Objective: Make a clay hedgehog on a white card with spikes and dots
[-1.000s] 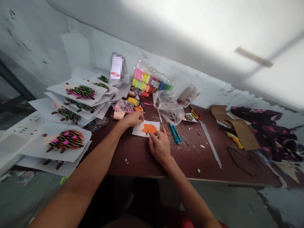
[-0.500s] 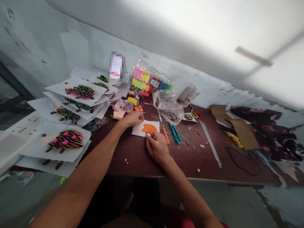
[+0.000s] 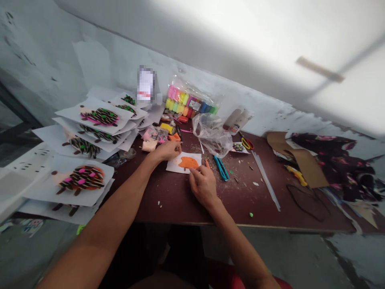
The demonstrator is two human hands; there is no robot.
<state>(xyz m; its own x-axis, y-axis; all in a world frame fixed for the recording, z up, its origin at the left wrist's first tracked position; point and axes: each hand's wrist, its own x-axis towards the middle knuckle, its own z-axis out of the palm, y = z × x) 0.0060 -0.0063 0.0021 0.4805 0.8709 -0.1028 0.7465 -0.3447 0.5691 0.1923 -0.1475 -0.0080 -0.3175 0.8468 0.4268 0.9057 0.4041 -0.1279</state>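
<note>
A small white paper (image 3: 174,167) lies on the table with a flat orange clay shape (image 3: 188,162) on it. A small brown piece (image 3: 184,169) shows at the shape's lower edge. My left hand (image 3: 168,151) rests at the paper's upper left, fingers curled together; a small dark bit may be in them, too small to name. My right hand (image 3: 204,185) is at the paper's lower right corner, its fingertips bent together by the orange shape's lower edge. What they pinch, if anything, is hidden. An orange stick-like tool (image 3: 207,163) is mostly covered by this hand.
Stacked papers with clay hedgehogs (image 3: 81,178) stand at left. Behind are coloured clay packs (image 3: 192,102), a clear plastic bag (image 3: 212,136) and yellow-red scissors (image 3: 247,143). A teal cutter (image 3: 221,168), clear sticks (image 3: 266,180) and a yellow glue gun (image 3: 297,175) lie to the right.
My right hand has slid slightly right along the paper's lower edge, uncovering the brown piece and covering most of the orange tool. My left hand has stayed nearly in place.
</note>
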